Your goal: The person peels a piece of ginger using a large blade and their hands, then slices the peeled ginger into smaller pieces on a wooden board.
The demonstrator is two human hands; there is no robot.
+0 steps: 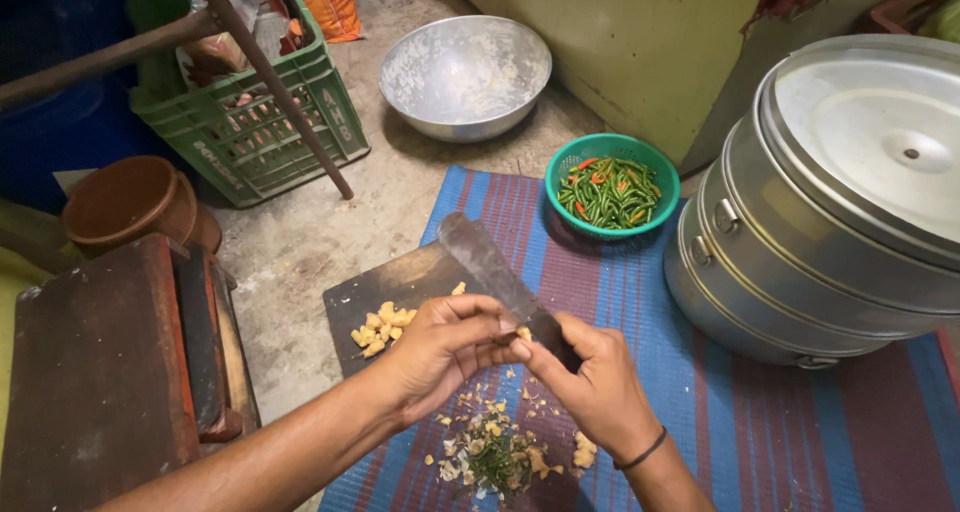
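Beyond my board I see a teal basket (560, 177) of green chillies (608, 194), a steel bowl (464, 76), a green crate (250, 132), stacked aluminium pots (800, 262).

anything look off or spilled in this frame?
Mostly tidy. Peel scraps and stems lie scattered off the cutting board onto the striped mat. The stack of metal pots sits tilted, lid facing the camera. Both the left hand and right hand are on the cleaver.
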